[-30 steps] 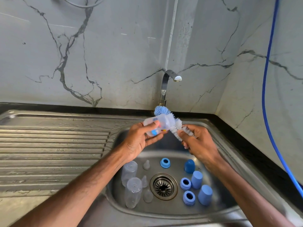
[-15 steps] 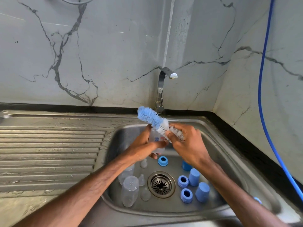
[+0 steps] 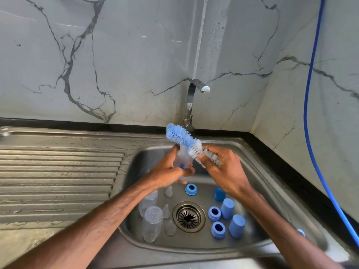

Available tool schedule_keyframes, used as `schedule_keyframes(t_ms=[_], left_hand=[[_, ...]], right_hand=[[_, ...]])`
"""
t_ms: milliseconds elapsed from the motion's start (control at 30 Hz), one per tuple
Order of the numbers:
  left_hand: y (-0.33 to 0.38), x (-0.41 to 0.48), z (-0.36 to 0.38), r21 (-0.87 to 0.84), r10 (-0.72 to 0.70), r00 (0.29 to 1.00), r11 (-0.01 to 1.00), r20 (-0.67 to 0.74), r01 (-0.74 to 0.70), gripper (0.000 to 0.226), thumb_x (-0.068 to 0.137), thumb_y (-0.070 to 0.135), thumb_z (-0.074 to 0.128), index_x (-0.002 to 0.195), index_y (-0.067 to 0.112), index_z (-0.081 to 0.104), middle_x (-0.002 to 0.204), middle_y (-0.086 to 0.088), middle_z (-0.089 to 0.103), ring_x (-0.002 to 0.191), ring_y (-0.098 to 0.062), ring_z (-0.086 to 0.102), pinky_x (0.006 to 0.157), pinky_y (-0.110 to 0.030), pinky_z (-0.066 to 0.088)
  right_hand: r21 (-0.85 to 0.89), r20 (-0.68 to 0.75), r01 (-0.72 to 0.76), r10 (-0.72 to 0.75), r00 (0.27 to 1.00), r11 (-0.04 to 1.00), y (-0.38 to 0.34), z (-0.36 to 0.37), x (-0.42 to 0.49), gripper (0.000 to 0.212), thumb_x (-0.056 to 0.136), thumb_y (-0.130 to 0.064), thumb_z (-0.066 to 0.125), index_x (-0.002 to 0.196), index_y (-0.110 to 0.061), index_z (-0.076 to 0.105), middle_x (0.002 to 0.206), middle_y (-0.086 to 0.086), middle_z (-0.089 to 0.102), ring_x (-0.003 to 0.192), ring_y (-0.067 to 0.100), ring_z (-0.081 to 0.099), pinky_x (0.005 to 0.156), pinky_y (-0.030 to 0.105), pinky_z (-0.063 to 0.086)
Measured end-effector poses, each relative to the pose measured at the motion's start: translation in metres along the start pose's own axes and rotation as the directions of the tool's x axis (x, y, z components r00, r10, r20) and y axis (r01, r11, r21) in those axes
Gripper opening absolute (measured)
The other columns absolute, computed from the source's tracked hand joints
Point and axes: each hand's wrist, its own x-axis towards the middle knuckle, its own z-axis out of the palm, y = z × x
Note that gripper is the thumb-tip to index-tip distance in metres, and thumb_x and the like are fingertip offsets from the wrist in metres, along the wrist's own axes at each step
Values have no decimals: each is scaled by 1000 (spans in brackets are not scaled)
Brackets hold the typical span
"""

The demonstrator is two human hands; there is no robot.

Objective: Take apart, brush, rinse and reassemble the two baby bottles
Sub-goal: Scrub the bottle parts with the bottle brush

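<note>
Over the steel sink basin (image 3: 252, 158), my left hand (image 3: 167, 171) grips a clear baby bottle (image 3: 182, 160), held roughly upright. My right hand (image 3: 223, 167) holds a bottle brush (image 3: 184, 139) by its white bristled part; its blue bristle head points up and left, outside the bottle and above its top. On the basin floor lie two clear bottles (image 3: 152, 223), several clear teats (image 3: 168, 191), three blue collar rings (image 3: 191, 189) and three blue caps (image 3: 227, 208).
The drain strainer (image 3: 188, 216) is in the basin's middle. The tap (image 3: 191, 101) stands at the back with no water running. A wet ribbed drainboard (image 3: 58, 177) lies to the left. A blue hose (image 3: 310, 117) hangs down the right wall.
The brush has come out of the bottle and now points up-left above it. My left hand has turned the bottle from lying sideways to roughly upright and lowered it.
</note>
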Motion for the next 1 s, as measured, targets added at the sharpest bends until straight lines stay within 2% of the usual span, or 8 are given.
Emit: schedule_keyframes(t_ms=[133, 233, 367, 533, 600, 767, 900, 1000], left_hand=[[-4, 1, -7, 131, 53, 999, 990, -12, -51, 83, 88, 11, 80, 152, 35, 34, 140, -3, 52, 110, -21, 68, 86, -44, 63], [-8, 2, -12, 265, 67, 996, 963, -60, -49, 78, 86, 17, 82, 149, 29, 38, 139, 5, 52, 122, -15, 57, 97, -31, 51], [-10, 5, -20, 330, 119, 988, 940, -93, -82, 74, 83, 13, 83, 144, 30, 45, 135, 3, 56, 121, -17, 57, 98, -33, 51], [-13, 6, -23, 368, 98, 986, 929, -138, -41, 71, 81, 11, 85, 142, 22, 50, 134, 1, 58, 121, -17, 57, 99, -31, 50], [-14, 7, -24, 387, 117, 984, 920, -135, -56, 72, 81, 11, 84, 142, 23, 49, 132, 2, 58, 120, -18, 57, 97, -31, 49], [-13, 8, -25, 402, 71, 985, 916, -159, -1, 68, 83, 15, 84, 142, 19, 48, 136, -2, 58, 122, -19, 57, 104, -37, 50], [-11, 7, -25, 430, 104, 988, 902, -112, -46, 77, 84, 15, 83, 148, 23, 42, 138, -3, 55, 123, -21, 56, 104, -39, 51], [-13, 8, -31, 465, 110, 984, 885, -137, -34, 67, 84, 18, 84, 140, 21, 47, 130, 4, 57, 118, -14, 57, 96, -18, 48]], right_hand=[[-47, -29, -87, 86, 996, 995, 6, -4, 8, 22, 100, -30, 65, 120, -33, 75, 93, -19, 75, 79, 0, 69, 69, 23, 55], [-32, 33, 9, -8, 999, 999, 4, -5, 3, 19, 100, -28, 66, 116, -34, 75, 95, -21, 75, 82, -2, 69, 66, 13, 50], [-59, 6, -88, 88, 996, 994, 8, -5, 9, 27, 100, -31, 65, 126, -31, 73, 107, -15, 77, 88, 1, 70, 75, 21, 55], [-29, 75, 27, -25, 997, 999, 9, -5, 4, 25, 100, -28, 67, 124, -31, 74, 104, -20, 75, 86, -4, 68, 66, 13, 52], [-46, 56, -39, 42, 998, 998, 11, -6, 8, 29, 100, -29, 67, 129, -30, 72, 109, -19, 74, 87, -6, 67, 69, 12, 51], [-24, 102, 49, -46, 994, 999, 9, -3, 3, 28, 99, -27, 68, 126, -29, 72, 91, -40, 66, 91, -10, 66, 70, 8, 51], [-54, 43, -71, 74, 996, 996, 13, -5, 11, 30, 100, -28, 67, 129, -26, 72, 111, -14, 75, 92, 0, 68, 78, 20, 55], [-28, 88, 25, -23, 996, 999, 9, 0, 6, 27, 100, -29, 67, 126, -26, 73, 103, -29, 70, 91, -7, 67, 71, 7, 49]])
